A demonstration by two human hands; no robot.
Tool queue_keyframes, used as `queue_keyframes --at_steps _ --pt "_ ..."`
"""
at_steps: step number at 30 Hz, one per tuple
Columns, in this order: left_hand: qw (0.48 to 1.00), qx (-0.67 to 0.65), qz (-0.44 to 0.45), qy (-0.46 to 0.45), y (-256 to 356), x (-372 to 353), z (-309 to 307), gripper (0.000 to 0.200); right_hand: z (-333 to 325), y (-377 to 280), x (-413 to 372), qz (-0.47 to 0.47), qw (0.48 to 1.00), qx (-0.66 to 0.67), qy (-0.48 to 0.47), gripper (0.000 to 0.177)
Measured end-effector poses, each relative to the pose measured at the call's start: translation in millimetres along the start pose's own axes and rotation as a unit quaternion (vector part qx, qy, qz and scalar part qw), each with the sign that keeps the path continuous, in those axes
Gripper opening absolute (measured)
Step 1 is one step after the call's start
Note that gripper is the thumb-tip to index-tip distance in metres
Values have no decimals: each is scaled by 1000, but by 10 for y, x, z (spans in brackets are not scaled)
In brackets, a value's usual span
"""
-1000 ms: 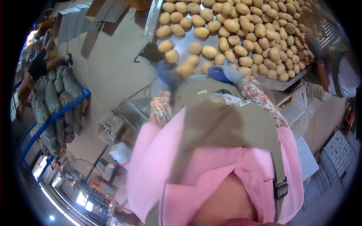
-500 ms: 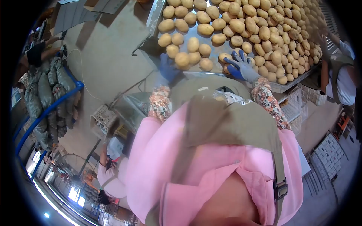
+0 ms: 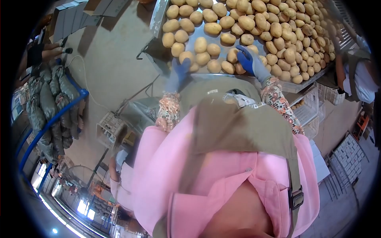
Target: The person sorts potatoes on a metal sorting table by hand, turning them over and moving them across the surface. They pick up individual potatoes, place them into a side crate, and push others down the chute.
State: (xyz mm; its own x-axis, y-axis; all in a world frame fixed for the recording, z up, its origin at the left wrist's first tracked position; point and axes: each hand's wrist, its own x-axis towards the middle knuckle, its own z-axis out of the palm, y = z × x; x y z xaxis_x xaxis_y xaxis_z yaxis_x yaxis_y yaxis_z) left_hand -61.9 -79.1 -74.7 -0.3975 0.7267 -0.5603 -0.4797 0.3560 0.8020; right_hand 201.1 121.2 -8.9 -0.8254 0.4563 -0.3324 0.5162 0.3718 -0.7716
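Note:
A metal sorting table [image 3: 278,85] carries several loose potatoes [image 3: 274,29]. My left hand [image 3: 179,71], in a blue glove, rests at the table's near edge, touching a potato [image 3: 186,58]; whether it grips the potato is not clear. My right hand [image 3: 248,59], also blue-gloved, lies with fingers spread over potatoes at the near edge, next to a potato [image 3: 232,56]. Floral sleeve covers, a pink top and an olive apron fill the lower view.
Another person [image 3: 357,77] in a white shirt works at the table's right end. At left a blue rail [image 3: 51,119] holds filled sacks [image 3: 47,99], with someone's arm above. White crates [image 3: 309,111] sit under the table. Cardboard sheets [image 3: 79,16] lie on the floor.
My right hand has moved up from the table edge onto the potatoes. My left hand has lifted from below the edge to the nearest potatoes. The potatoes have shifted.

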Motion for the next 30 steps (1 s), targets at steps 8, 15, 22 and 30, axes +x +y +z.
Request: queue_keyframes --at_steps 8,15,22,30 --pt "958 285 -17 -7 -64 -76 102 47 -498 -1394 241 -97 975 -191 -64 25" --pt "883 468 -19 -33 71 -110 255 46 -937 -3223 -119 -452 852 -263 -1 26" --pt "867 498 -19 -20 31 -394 101 46 -789 -3191 -57 -425 856 -285 -77 20" --pt "873 483 -58 28 276 -638 258 45 -834 -3277 -43 -456 834 -288 -115 14"
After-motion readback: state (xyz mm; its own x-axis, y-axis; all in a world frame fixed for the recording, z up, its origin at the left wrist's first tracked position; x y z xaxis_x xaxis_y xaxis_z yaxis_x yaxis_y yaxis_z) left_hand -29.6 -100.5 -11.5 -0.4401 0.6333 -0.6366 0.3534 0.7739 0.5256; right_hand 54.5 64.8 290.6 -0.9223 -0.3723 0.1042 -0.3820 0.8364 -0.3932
